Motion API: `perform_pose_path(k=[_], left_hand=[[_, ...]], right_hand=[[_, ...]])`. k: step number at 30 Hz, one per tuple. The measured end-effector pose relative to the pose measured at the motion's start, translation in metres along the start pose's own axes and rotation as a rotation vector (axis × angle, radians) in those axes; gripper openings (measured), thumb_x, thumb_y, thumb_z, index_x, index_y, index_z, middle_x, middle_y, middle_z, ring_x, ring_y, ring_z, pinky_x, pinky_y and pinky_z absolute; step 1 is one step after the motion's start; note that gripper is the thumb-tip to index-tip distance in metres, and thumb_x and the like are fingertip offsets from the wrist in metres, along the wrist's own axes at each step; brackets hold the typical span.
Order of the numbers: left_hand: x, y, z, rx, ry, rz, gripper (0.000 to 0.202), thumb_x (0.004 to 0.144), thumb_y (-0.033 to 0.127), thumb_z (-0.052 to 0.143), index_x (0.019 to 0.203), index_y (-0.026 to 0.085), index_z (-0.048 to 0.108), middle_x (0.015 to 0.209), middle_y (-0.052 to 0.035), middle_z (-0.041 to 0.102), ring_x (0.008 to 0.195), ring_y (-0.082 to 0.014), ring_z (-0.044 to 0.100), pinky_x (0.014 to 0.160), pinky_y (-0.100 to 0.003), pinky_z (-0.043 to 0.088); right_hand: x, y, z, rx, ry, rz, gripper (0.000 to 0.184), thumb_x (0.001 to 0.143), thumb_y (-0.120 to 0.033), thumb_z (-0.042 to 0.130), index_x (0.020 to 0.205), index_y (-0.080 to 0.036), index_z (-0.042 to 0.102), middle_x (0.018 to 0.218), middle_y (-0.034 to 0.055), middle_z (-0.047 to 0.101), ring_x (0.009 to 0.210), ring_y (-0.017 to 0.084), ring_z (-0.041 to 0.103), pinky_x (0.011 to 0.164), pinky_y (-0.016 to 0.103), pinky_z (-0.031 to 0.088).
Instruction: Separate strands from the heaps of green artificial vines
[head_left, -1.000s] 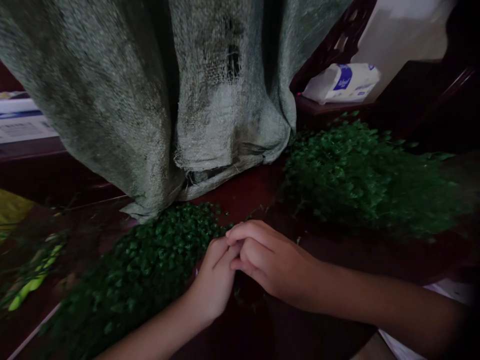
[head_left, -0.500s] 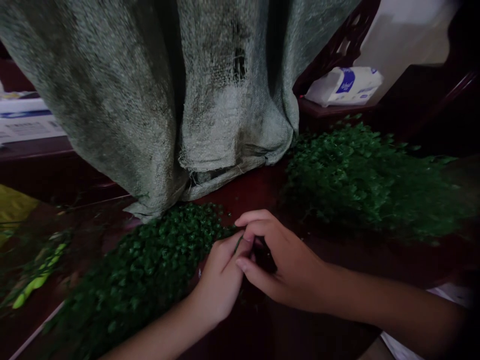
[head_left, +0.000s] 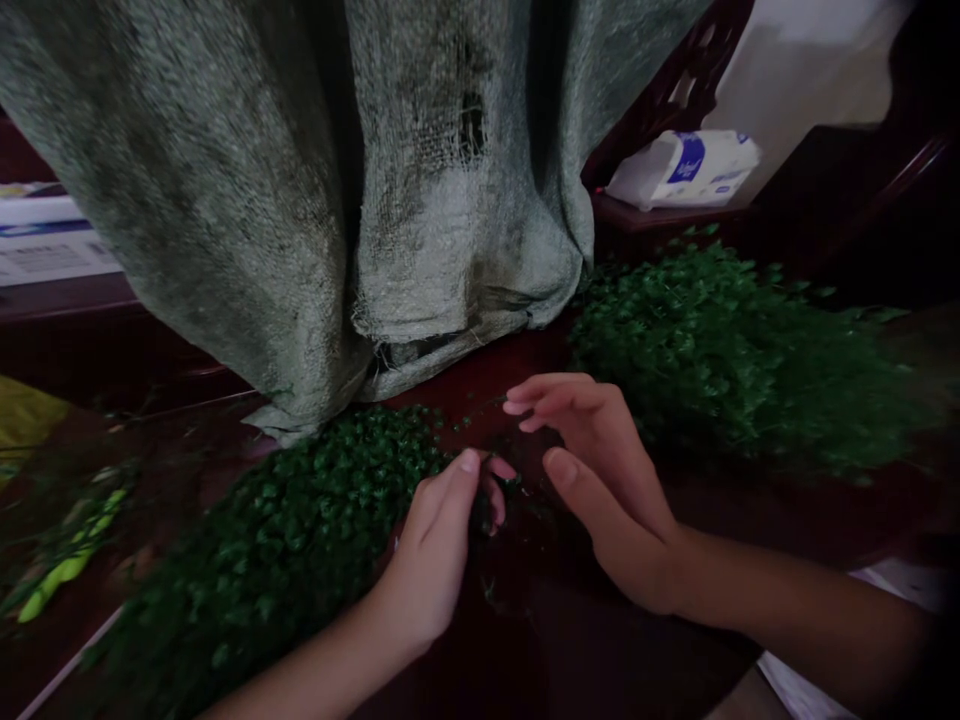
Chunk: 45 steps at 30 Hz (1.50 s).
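Note:
My left hand [head_left: 437,545] rests at the right edge of a heap of small green leafy sprigs [head_left: 285,540] on a dark red table [head_left: 487,375]. Its thumb and fingers pinch a dark sprig [head_left: 487,490], too dim to make out well. My right hand [head_left: 600,470] hovers just right of it with fingers spread and nothing in them, thumb pointing towards the left hand. A second, larger heap of green sprigs [head_left: 720,350] lies to the right, behind my right hand.
A big grey-green woven sack [head_left: 300,200] hangs over the table's back and touches it. A white and blue packet [head_left: 686,165] lies on a ledge at the back right. Yellow-green stems [head_left: 67,560] lie at the left. White boxes [head_left: 45,240] sit at the far left.
My hands were pressed together a second ago. The right hand has lifted, moved right and spread its fingers, while the left keeps its pinch by the near heap.

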<state>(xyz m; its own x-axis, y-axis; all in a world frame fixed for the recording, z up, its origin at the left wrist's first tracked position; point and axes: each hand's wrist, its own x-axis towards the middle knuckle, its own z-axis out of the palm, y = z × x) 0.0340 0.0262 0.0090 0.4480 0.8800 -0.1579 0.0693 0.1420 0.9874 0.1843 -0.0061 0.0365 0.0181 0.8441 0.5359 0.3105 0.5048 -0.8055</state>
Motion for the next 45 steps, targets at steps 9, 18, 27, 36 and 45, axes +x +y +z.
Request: perform_pose_path(k=[9, 18, 27, 36, 45], left_hand=[[0.0, 0.0, -0.001, -0.118, -0.046, 0.006, 0.023, 0.095, 0.035, 0.042, 0.1, 0.021, 0.06, 0.077, 0.0014, 0.056, 0.072, -0.0149, 0.051, 0.064, -0.025, 0.041], [-0.001, 0.001, -0.004, -0.208, -0.085, 0.035, 0.024, 0.079, 0.013, 0.044, 0.099, 0.022, 0.055, 0.074, 0.0027, 0.055, 0.072, -0.0145, 0.049, 0.066, -0.024, 0.039], [0.0, -0.002, -0.006, -0.134, -0.082, 0.082, 0.026, 0.077, 0.008, 0.041, 0.089, 0.021, 0.06, 0.077, 0.0026, 0.056, 0.078, -0.0145, 0.05, 0.072, -0.024, 0.039], [0.002, -0.003, 0.0, -0.177, 0.068, 0.082, 0.02, 0.094, 0.028, 0.048, 0.111, 0.026, 0.059, 0.098, 0.0017, 0.065, 0.089, -0.0142, 0.059, 0.075, -0.022, 0.045], [-0.001, -0.006, -0.003, -0.114, 0.046, 0.101, 0.026, 0.094, 0.027, 0.046, 0.115, 0.028, 0.062, 0.106, 0.0016, 0.07, 0.095, -0.016, 0.061, 0.081, -0.023, 0.047]], right_hand=[[0.0, 0.002, 0.001, -0.003, 0.008, 0.029, 0.015, 0.097, -0.021, 0.039, 0.11, -0.024, 0.045, 0.118, 0.0076, 0.05, 0.111, 0.019, 0.05, 0.093, 0.037, 0.044], [0.004, 0.001, 0.0, -0.052, 0.025, 0.074, 0.019, 0.093, -0.013, 0.041, 0.107, -0.023, 0.047, 0.115, 0.0065, 0.052, 0.11, 0.018, 0.051, 0.092, 0.035, 0.042], [0.006, -0.002, 0.0, -0.363, -0.061, -0.12, 0.016, 0.068, -0.001, 0.051, 0.067, -0.016, 0.055, 0.084, 0.0052, 0.057, 0.074, 0.015, 0.052, 0.066, 0.03, 0.041], [0.003, 0.006, 0.004, -0.602, -0.193, -0.122, 0.018, 0.079, -0.016, 0.06, 0.096, -0.016, 0.066, 0.118, 0.0119, 0.056, 0.108, 0.024, 0.053, 0.091, 0.041, 0.043], [0.001, 0.015, 0.005, -0.618, -0.199, -0.129, 0.015, 0.088, -0.014, 0.054, 0.092, -0.018, 0.068, 0.119, 0.0108, 0.056, 0.11, 0.023, 0.052, 0.093, 0.04, 0.045]])
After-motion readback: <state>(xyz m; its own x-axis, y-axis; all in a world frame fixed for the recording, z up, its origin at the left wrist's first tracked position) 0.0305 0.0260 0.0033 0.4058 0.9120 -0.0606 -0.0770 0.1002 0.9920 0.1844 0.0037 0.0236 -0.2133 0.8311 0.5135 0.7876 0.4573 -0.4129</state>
